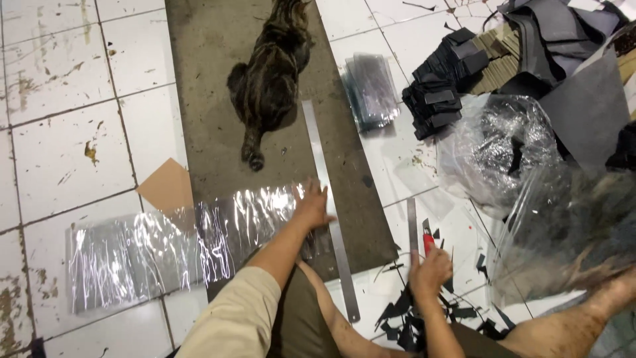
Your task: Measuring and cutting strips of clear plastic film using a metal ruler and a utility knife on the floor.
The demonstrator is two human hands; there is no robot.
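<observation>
Here the long steel ruler (329,212) is pinned along its near-to-far axis by the flat, open left hand (313,207); right of the ruler, a red-handled cutter (428,242) is gripped by the right hand (430,270).

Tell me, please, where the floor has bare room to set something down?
Bare white tiles lie left of the grey mat, above the clear plastic sheet. Right of the long steel ruler it is crowded: plastic bags, black offcuts.
</observation>
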